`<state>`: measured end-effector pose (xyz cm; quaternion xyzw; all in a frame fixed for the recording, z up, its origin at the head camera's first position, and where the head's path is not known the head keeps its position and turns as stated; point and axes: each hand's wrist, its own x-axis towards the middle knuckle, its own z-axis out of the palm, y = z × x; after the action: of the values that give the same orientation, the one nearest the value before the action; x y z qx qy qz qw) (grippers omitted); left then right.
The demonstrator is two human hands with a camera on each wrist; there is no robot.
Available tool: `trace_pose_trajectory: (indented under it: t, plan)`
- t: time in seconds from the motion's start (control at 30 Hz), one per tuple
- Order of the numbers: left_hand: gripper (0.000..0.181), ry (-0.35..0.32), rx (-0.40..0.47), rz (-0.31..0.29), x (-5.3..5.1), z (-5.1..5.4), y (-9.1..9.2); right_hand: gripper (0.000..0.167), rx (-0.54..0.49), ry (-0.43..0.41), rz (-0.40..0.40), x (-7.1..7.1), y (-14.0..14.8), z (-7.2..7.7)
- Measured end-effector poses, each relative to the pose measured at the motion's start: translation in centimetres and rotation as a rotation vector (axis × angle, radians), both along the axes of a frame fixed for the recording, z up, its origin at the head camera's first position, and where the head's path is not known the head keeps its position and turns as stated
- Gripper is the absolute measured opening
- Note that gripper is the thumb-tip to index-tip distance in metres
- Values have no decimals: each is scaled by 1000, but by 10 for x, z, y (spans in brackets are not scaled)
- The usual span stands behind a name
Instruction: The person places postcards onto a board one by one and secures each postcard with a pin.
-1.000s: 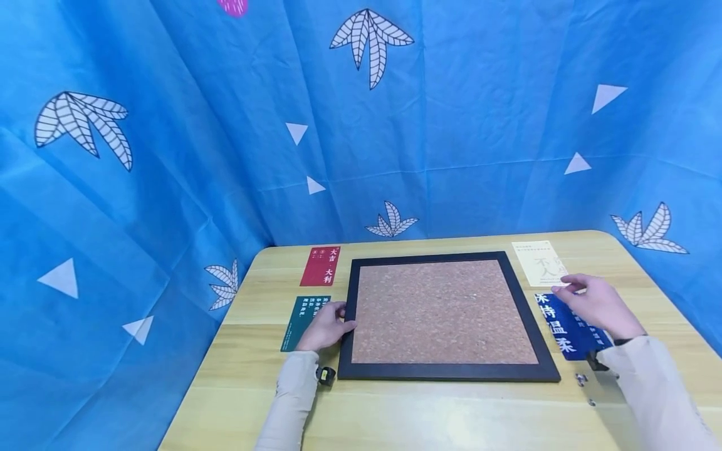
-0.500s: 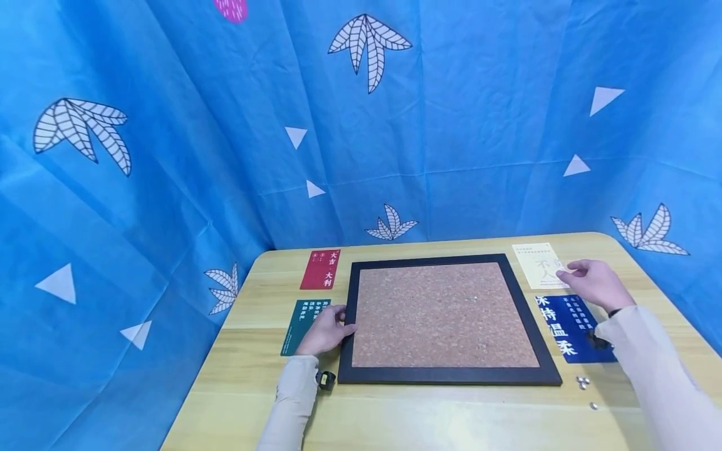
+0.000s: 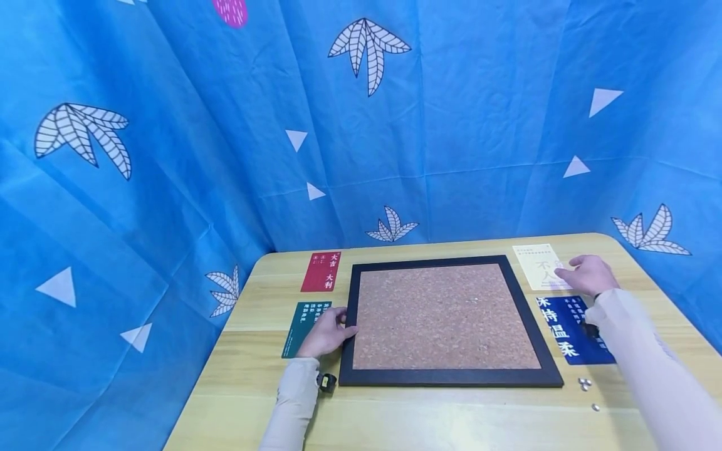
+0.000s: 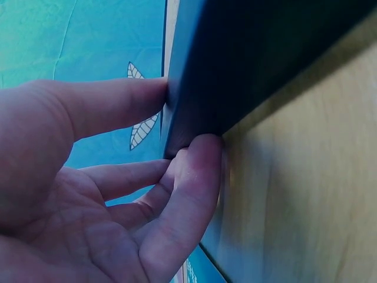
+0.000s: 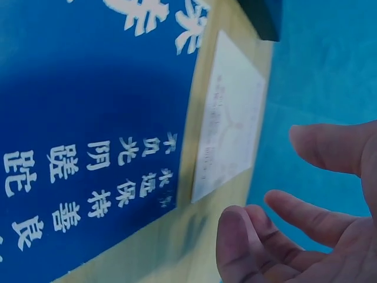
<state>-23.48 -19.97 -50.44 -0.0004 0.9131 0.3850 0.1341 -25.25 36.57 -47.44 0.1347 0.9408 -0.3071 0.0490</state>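
Note:
A cork board [image 3: 445, 319] in a black frame lies on the table. My left hand [image 3: 326, 332] grips its left edge, thumb on top and fingertips against the side and underside, as the left wrist view shows with the dark frame edge [image 4: 194, 76]. On the right, my right hand [image 3: 591, 275] hovers by the right edge of a cream card [image 3: 536, 263]. Its thumb and fingers [image 5: 318, 147] are apart with nothing between them. Below that card lies a blue card [image 3: 564, 332] with white characters, partly covered by the right sleeve.
Left of the board lie a red card [image 3: 320, 272] and a green card [image 3: 301, 329], the latter partly behind the left hand. Several small shiny metal pieces [image 3: 585, 383] sit near the board's front right corner. A blue curtain [image 3: 479, 125] hangs behind the table.
My right hand has moved away from above the blue card to the cream card's right side, uncovering more of the blue card. My left hand keeps its place on the board's edge.

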Motion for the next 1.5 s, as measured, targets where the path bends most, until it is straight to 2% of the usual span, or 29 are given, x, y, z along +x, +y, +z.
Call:
trace_pose_trajectory:
  t: [0.4, 0.53, 0.67, 0.8, 0.97, 1.17, 1.27, 1.5]
  plan:
    - [66, -4, 10, -4, 3, -5, 3, 92, -113, -117, -76, -9, 4, -18]
    - [66, -3, 7, 1, 3, -5, 3, 83, -100, -115, -69, -9, -1, -16]
    - [65, 2, 5, -4, 3, -6, 3, 71, -71, -124, -101, -6, -10, -10]
    - [65, 6, 5, -12, 4, -6, 3, 73, -71, -148, -143, -3, -17, -3]
    - [64, 10, 11, -22, 5, -6, 4, 85, -105, -177, -142, -1, -16, 1]
    - [64, 21, 8, -28, 3, -6, 4, 112, -162, -200, -129, -6, -4, -10]
    - [65, 21, 9, -29, 2, -6, 4, 116, -184, -216, -117, -5, 1, -13]
    - [65, 16, 3, -19, 1, -3, 3, 111, -229, -226, -49, -6, 14, -14]
